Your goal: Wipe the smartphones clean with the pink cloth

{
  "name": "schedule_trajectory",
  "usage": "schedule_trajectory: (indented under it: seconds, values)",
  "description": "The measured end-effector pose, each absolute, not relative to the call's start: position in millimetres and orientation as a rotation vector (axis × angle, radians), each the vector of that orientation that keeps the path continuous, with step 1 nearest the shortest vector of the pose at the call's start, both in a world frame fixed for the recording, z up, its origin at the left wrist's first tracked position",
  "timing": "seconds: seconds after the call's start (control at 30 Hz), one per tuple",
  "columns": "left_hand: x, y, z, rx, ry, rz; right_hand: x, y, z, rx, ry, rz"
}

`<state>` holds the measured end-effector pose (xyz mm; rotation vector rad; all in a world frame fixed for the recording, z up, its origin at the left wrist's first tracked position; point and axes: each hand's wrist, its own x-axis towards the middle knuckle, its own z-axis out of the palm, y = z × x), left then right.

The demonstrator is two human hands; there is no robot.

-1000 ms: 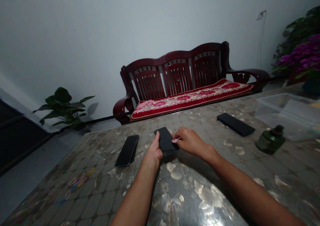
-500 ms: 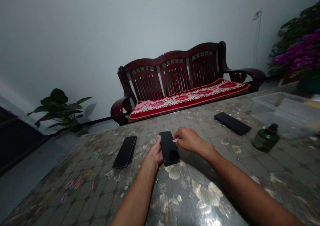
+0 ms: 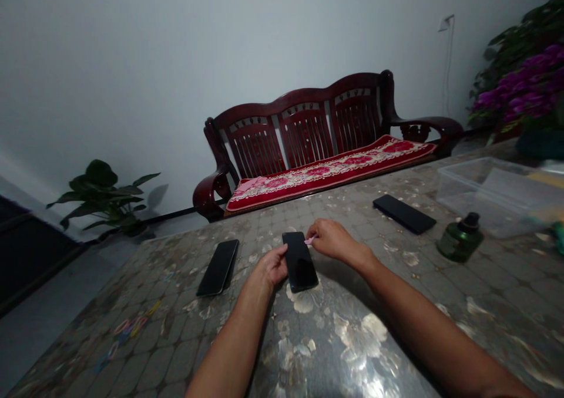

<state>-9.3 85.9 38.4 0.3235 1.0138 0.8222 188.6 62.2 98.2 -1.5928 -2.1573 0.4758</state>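
A black smartphone lies in front of me, dark screen up, its top pointing away. My left hand grips its left edge, the thumb at the side of the screen and the other fingers partly hidden. Over the phone's upper right edge, my right hand pinches a small pink piece, which looks soft; its exact kind cannot be made out. Left of my hands rests a second black phone, and a third dark phone-like slab is farther off to the right.
On the patterned tabletop, a green bottle with a black cap stands beside a clear plastic box at right. Several colourful small loops lie at left. Behind the table is a wooden bench with a red cover.
My right hand with the pink piece has shifted slightly up along the phone's right edge. My left thumb sits a little lower on the left edge. The view has turned slightly.
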Motion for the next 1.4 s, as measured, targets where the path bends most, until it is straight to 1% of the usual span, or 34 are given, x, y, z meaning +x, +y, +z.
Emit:
schedule_trajectory:
  seconds: [0.13, 0.3, 0.4, 0.63, 0.93, 1.17, 1.27, 1.4]
  values:
    - [-11, 86, 45, 0.353, 1.097, 0.821, 193, 76, 81, -1.603, -2.102, 0.543]
    - [-11, 78, 58, 0.414, 1.189, 0.811, 185, 85, 54, -1.567, -1.949, 0.746]
    - [-9, 70, 65, 0.450, 1.218, 0.818, 179, 83, 44, -1.520, -1.914, 0.785]
    - [-6, 57, 70, 0.524, 1.221, 0.867, 174, 76, 44, -1.489, -2.071, 0.719]
    - [3, 36, 72, 0.701, 1.108, 0.964, 169, 66, 49, -1.512, -2.210, 0.505]
    - [-5, 32, 65, 0.895, 1.048, 0.947, 167, 63, 51, -1.490, -2.231, 0.495]
    - [-8, 26, 57, 1.098, 1.095, 0.906, 167, 62, 49, -1.475, -2.221, 0.487]
    - [-12, 10, 37, 1.576, 1.379, 0.850, 169, 67, 37, -1.397, -2.137, 0.548]
